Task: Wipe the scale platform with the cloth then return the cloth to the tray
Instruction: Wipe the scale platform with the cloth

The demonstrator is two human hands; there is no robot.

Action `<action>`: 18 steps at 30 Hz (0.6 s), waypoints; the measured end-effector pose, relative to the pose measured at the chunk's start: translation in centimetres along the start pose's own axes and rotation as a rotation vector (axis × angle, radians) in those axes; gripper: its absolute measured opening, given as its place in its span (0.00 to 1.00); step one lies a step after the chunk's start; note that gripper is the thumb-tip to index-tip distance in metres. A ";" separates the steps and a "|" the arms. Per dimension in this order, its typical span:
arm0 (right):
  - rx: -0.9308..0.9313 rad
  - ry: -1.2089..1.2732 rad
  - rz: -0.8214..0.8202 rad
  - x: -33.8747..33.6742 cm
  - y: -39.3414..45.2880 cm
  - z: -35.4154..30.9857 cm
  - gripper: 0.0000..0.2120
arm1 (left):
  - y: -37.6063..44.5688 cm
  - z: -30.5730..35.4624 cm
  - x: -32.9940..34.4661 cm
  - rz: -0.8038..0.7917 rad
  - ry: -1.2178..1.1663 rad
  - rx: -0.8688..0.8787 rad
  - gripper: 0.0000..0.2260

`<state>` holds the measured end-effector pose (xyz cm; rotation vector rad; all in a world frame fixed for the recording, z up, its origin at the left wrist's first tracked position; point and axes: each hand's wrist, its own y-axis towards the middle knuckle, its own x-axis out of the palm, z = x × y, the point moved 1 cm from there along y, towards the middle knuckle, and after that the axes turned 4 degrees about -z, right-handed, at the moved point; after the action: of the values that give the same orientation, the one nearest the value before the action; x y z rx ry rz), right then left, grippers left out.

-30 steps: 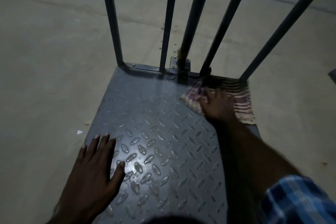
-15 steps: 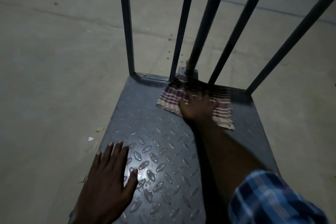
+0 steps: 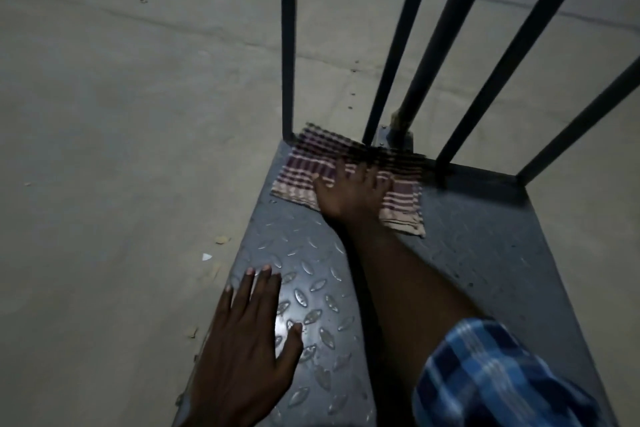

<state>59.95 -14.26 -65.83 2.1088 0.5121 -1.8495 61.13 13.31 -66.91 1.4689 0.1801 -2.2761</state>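
1. To the left of the scale platform point(image 3: 485, 270) lies bare concrete floor point(image 3: 121, 114), with a few pale scraps point(image 3: 206, 256) near the platform's left edge.
2. At the platform's near-left corner, the left hand point(image 3: 242, 350) lies flat on the tread-patterned metal, fingers extended and spread, gripping nothing. I take it to be a brace for the person's weight.
3. At the platform's far-left corner sits the cloth point(image 3: 304, 170), striped and spread flat against the base of the upright bars point(image 3: 398, 45).
4. On the cloth's right half, the right hand point(image 3: 349, 191) presses down with fingers splayed. It pins the fabric to the metal rather than bunching it in a fist.
5. The step in hand looks like the wiping itself, working the far edge of the platform.
6. The platform's right side and near half are not under the cloth, so I judge the next move calls for dragging it back across them with the palm kept flat and firm.
7. The cloth's far edge is blurred and shadowed under the bars, and the light is dim.
8. No tray is in view anywhere around the platform, and the platform's near edge is cut off by the frame.
9. At the platform's near-right, a blue checked sleeve point(image 3: 491, 374) covers that part.
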 end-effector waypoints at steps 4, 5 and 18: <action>-0.351 0.040 0.060 1.4 -0.9 -5.7 0.32 | 0.0 0.3 0.3 0.139 -0.161 -0.037 0.37; -0.354 0.043 0.008 1.4 -0.4 -6.5 0.33 | 0.0 0.3 0.3 0.153 -0.168 -0.036 0.37; -0.514 -0.055 -0.163 0.3 0.5 -8.8 0.29 | 0.2 0.0 -0.8 0.190 -0.318 -0.144 0.32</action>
<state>67.99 -10.82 -64.99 1.7089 1.0441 -1.6232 61.46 13.36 -66.16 0.9921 0.1013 -2.2523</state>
